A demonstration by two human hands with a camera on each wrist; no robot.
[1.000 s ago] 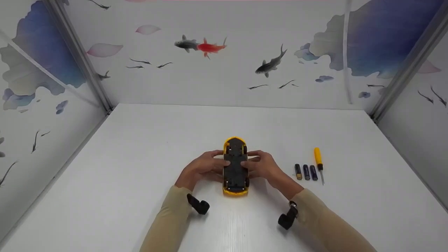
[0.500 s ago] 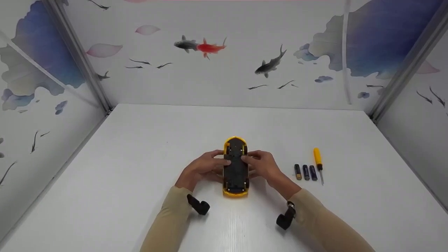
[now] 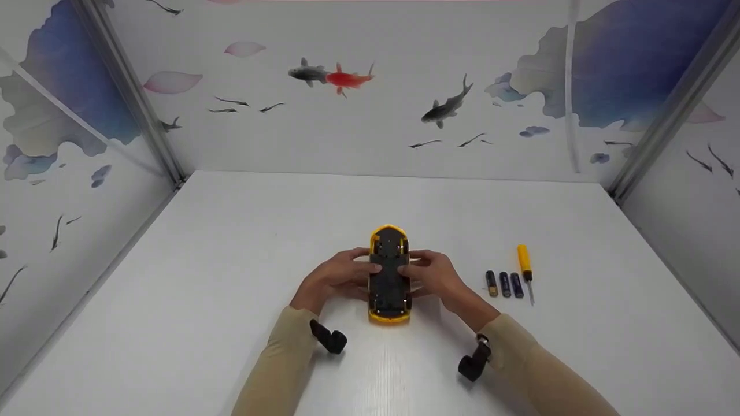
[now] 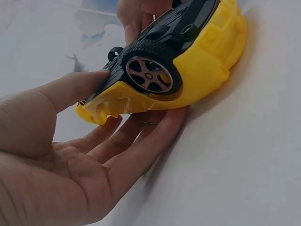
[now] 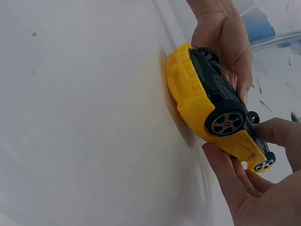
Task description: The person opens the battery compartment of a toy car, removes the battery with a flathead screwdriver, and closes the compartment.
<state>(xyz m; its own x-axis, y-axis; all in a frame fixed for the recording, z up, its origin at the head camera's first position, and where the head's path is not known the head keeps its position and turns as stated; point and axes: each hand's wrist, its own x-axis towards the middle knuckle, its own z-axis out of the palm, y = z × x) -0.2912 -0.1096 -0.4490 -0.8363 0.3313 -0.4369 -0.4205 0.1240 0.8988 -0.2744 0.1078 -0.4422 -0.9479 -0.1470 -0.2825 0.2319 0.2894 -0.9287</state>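
A yellow toy car (image 3: pixel 389 283) with a black underside lies wheels-up between my hands, close over the white table. My left hand (image 3: pixel 338 274) grips its left side, thumb on the dark underside and fingers beneath the body. From the other side my right hand (image 3: pixel 437 273) holds it the same way, its thumb also on the underside. In the left wrist view a black wheel (image 4: pixel 149 74) with a spoked hub stands out from the yellow bodywork. The right wrist view shows the car (image 5: pixel 193 106) from its end, with both thumbs on the black base.
Three dark batteries (image 3: pixel 504 284) lie side by side to the right of the car. Beside them is a screwdriver (image 3: pixel 525 263) with a yellow handle, its shaft toward me. White walls with painted fish (image 3: pixel 347 78) enclose the table (image 3: pixel 243 231) at the back and sides.
The right thumb shifted slightly up the underside half a second ago and is back down a little now. The car and left hand stay almost still.
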